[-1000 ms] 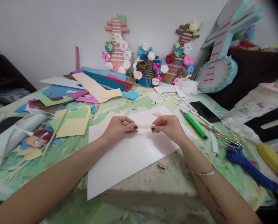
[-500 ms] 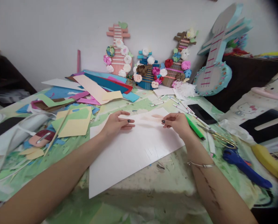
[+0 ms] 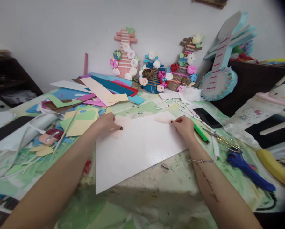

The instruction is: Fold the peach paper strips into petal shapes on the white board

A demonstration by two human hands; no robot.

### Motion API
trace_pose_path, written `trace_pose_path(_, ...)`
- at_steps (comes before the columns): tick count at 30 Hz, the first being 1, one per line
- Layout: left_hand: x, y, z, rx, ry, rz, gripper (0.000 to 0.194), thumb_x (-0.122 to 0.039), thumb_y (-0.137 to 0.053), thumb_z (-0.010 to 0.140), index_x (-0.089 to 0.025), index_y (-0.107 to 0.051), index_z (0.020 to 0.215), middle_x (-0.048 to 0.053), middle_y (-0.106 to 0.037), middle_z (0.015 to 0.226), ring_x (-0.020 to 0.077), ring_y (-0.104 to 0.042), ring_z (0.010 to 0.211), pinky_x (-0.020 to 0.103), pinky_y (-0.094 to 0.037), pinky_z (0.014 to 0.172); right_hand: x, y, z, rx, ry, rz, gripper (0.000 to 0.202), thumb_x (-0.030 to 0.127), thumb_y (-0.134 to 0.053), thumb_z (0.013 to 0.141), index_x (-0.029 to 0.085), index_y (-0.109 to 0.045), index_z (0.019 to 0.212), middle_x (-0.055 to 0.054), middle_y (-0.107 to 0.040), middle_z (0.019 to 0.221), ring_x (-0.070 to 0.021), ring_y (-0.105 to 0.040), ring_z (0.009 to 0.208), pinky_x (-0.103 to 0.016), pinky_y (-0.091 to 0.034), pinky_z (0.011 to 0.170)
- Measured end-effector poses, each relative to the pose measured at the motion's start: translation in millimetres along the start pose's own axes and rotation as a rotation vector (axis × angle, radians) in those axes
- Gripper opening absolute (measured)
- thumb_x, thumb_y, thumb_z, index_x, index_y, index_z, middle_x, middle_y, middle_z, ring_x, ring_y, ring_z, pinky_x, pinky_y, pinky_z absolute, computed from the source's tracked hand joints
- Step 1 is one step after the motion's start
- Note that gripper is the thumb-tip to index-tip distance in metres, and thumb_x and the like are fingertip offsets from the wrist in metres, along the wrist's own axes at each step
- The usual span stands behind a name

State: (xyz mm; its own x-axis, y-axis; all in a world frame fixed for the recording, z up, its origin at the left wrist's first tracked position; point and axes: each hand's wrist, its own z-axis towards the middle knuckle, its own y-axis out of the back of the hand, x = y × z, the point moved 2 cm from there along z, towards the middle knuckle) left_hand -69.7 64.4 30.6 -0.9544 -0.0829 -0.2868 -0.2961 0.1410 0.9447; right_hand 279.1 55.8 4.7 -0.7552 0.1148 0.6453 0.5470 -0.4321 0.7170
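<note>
A large white board (image 3: 139,146) lies on the cluttered table, tilted in view. At its upper left is my left hand (image 3: 107,124), thumb pointing right; its other fingers are smeared by motion, with faint pink blurs around them, so whether it holds anything is unclear. My right hand (image 3: 183,126) is over the board's right side, thumb and fingertips pinched together at the end of a thin, pale pink piece (image 3: 162,119), which extends left above the board.
Flower-decorated paper instruments (image 3: 125,60) stand against the wall. Coloured paper (image 3: 101,90) is piled behind on the left. To the right are a green marker (image 3: 201,133), a black phone (image 3: 207,117), scissors (image 3: 224,141), a blue-handled tool (image 3: 251,170) and a white cup (image 3: 248,113).
My left hand has moved left, away from my right hand, and its spread fingers are now blurred. The right hand keeps its pinch. The view has shifted slightly.
</note>
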Motion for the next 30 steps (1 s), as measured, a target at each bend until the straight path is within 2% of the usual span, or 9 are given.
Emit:
trace_pose_path(3,-0.4,1.1,-1.3,-0.018,-0.004,-0.068,0.047,-0.043,-0.075,0.052,-0.019,-0.060,0.089,0.014,-0.067,0.100,0.0305,-0.063,0.088,0.030,-0.045,0.061,2.3,1.5,0.5,-0.045,0.041,-0.069,0.015,0.029,-0.066,0.062,0.017,-0.064,0.071,-0.006,-0.065,0.069,-0.0208,-0.057,0.067,-0.031,-0.038,0.064)
trace_pose_path(7,2.6,0.6,1.4,-0.014,-0.015,-0.082,0.037,-0.037,-0.075,0.054,-0.019,-0.061,0.084,0.012,-0.068,0.096,0.0286,-0.064,0.085,0.028,-0.046,0.061,6.2,4.0,-1.2,-0.091,0.100,-0.089,0.021,0.030,-0.064,0.065,0.017,-0.063,0.081,-0.003,-0.060,0.069,-0.0191,-0.053,0.066,-0.029,-0.034,0.061)
trace_pose_path(12,10.5,2.3,5.7,-0.043,0.046,-0.013,0.056,-0.046,-0.075,0.055,-0.015,-0.059,0.099,0.018,-0.064,0.107,0.0350,-0.061,0.095,0.033,-0.046,0.066,10.3,4.8,-3.8,-0.115,0.150,-0.015,0.020,0.031,-0.065,0.065,0.018,-0.062,0.079,0.000,-0.056,0.068,-0.0174,-0.052,0.067,-0.028,-0.033,0.062)
trace_pose_path(15,13.6,4.5,7.5,-0.002,0.099,0.037,0.065,-0.047,-0.076,0.055,-0.015,-0.057,0.107,0.017,-0.062,0.112,0.0332,-0.061,0.097,0.032,-0.047,0.065,11.5,3.6,-4.7,-0.114,0.175,0.016,0.020,0.032,-0.065,0.064,0.018,-0.063,0.078,0.000,-0.056,0.067,-0.0180,-0.053,0.067,-0.028,-0.033,0.062)
trace_pose_path(18,14.9,6.1,9.7,0.001,0.091,0.022,0.067,-0.042,-0.078,0.052,-0.016,-0.056,0.111,0.014,-0.060,0.117,0.0301,-0.061,0.098,0.029,-0.048,0.066,11.8,2.0,-5.2,-0.108,0.191,0.035,0.021,0.032,-0.066,0.063,0.019,-0.063,0.078,0.000,-0.058,0.068,-0.0182,-0.054,0.067,-0.029,-0.034,0.064)
trace_pose_path(20,16.2,6.4,11.3,-0.043,0.077,-0.020,0.062,-0.037,-0.078,0.051,-0.018,-0.059,0.107,0.012,-0.063,0.112,0.0287,-0.062,0.094,0.028,-0.048,0.065,11.8,1.1,-5.5,-0.103,0.190,0.053,0.021,0.031,-0.067,0.062,0.019,-0.064,0.078,0.000,-0.059,0.069,-0.0176,-0.054,0.066,-0.028,-0.035,0.064)
trace_pose_path(23,18.7,6.7,13.0,-0.133,0.040,-0.116,0.040,-0.027,-0.076,0.052,-0.020,-0.064,0.090,0.007,-0.069,0.093,0.0266,-0.065,0.084,0.028,-0.047,0.062,12.3,0.4,-5.7,-0.101,0.190,0.080,0.020,0.030,-0.068,0.062,0.018,-0.064,0.078,0.000,-0.061,0.069,-0.0168,-0.054,0.064,-0.028,-0.035,0.064)
trace_pose_path(26,20.0,7.3,13.3,-0.170,0.011,-0.170,0.021,-0.016,-0.072,0.054,-0.019,-0.064,0.073,0.005,-0.069,0.079,0.0241,-0.065,0.078,0.027,-0.046,0.062,13.3,0.6,-5.6,-0.109,0.198,0.105,0.019,0.030,-0.068,0.063,0.019,-0.064,0.078,0.000,-0.062,0.068,-0.0164,-0.054,0.063,-0.028,-0.036,0.064)
trace_pose_path(30,17.2,10.4,10.0,-0.209,-0.006,-0.198,0.018,-0.010,-0.071,0.052,-0.019,-0.064,0.066,0.003,-0.069,0.071,0.0228,-0.065,0.077,0.027,-0.047,0.065,14.9,-0.1,-5.7,-0.099,0.215,0.126,0.018,0.030,-0.068,0.063,0.019,-0.065,0.078,0.000,-0.062,0.068,-0.0160,-0.054,0.062,-0.028,-0.036,0.064)
